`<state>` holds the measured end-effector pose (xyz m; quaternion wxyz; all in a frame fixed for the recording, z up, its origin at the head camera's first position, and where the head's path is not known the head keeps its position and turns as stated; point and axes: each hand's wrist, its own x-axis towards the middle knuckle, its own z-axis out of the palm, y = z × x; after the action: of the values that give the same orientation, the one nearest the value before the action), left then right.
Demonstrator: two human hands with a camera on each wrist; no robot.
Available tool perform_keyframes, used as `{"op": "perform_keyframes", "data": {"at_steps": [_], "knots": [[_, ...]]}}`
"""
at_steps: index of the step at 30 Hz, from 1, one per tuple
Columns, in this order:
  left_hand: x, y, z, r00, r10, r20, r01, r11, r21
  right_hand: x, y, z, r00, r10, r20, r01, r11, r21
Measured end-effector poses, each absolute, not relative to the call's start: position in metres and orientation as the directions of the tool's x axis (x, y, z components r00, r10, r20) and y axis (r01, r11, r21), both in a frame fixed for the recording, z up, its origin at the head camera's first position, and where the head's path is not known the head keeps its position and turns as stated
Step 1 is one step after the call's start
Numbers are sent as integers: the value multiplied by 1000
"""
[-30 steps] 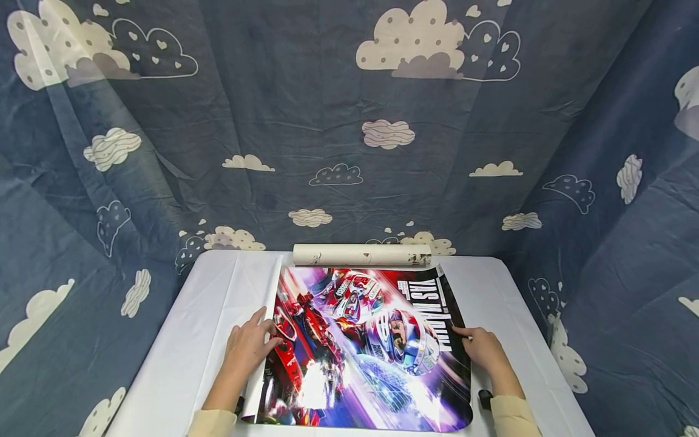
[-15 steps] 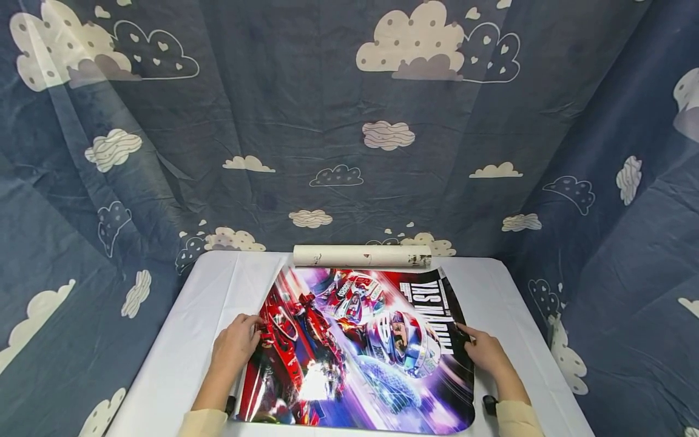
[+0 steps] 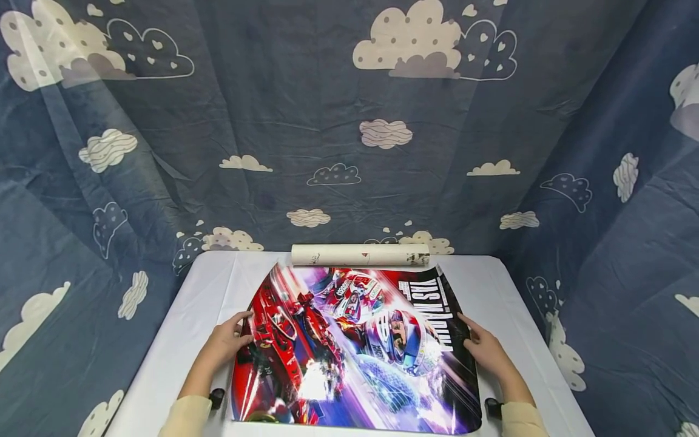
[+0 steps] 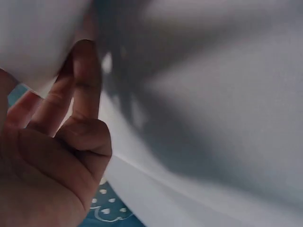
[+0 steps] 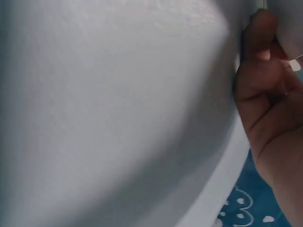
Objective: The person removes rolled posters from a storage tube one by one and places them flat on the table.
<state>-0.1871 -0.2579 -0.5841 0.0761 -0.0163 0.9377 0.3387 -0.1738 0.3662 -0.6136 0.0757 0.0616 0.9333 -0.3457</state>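
A glossy racing poster (image 3: 327,340) in red, purple and black lies unrolled across the table, its side edges curving up a little. At its left edge my left hand (image 3: 221,346) holds the sheet with fingers and thumb. My right hand (image 3: 488,351) holds the opposite black edge. In the left wrist view, the fingers of the left hand (image 4: 61,132) reach behind a pale sheet edge, their tips hidden. The right wrist view shows the right hand (image 5: 274,94) with bent fingers at a sheet edge, beside a broad pale surface.
A cream cardboard-like tube (image 3: 360,255) with small marks lies along the back of the white-covered table (image 3: 519,315), just behind the poster. Dark blue cloth (image 3: 273,109) with cloud prints hangs at the back and both sides.
My left hand has moved left with the poster's left edge, opening out the curled white-backed side so more red print shows. My right hand has shifted slightly right with its edge.
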Motion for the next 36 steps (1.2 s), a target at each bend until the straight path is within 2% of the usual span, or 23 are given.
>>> {"op": "perform_keyframes", "data": {"at_steps": [7,11,15,24,27,31,36], "knots": [[-192,-268,-590,-987,-17,-158,-125,693,710,-176,366,-615,-981,31,-193,173,599,-781],[-194,-277,-593,-982,16,-187,-132,649,749,-178,367,-615,-981,-25,-194,144,575,-805],[-197,-284,-595,-971,64,-230,-151,580,800,-179,370,-615,-979,-59,-194,140,493,-859],[-193,-298,-602,-969,36,-243,-187,533,825,-173,380,-612,-982,1,-189,186,175,-967],[-185,-302,-606,-964,13,-267,-233,455,860,-167,383,-611,-982,-18,-190,188,57,-980],[-178,-306,-602,-955,6,-297,-279,325,904,-160,384,-607,-989,-54,-134,137,-43,-990],[-174,-313,-581,-964,1,-264,-252,296,921,-156,386,-598,-993,-107,-49,58,-80,-995]]}}
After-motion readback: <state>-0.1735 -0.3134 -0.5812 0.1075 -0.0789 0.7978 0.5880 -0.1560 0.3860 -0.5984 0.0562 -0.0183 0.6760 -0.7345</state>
